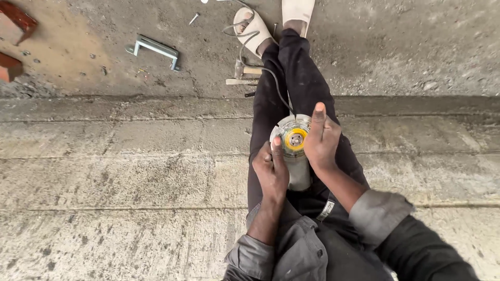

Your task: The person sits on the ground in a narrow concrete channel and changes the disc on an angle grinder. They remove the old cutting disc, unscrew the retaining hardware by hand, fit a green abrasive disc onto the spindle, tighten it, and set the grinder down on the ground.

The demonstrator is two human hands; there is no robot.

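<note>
Both hands point(271, 169) point(322, 140) around grinder point(295, 143), perhaps.

Soft even daylight, sharp, shadowless

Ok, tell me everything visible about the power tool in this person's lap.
The angle grinder rests on the person's dark trousers, disc side up. It has a grey metal body, a round silvery guard and a yellow ring around the centre nut. A grey cord runs from it toward the feet. The left hand holds its side, thumb on the guard; the right hand covers the other edge.

Rough concrete floor point(130, 166), metal bracket point(154, 49), screw point(194, 18), hammer point(245, 73), bricks point(13, 36)
</note>
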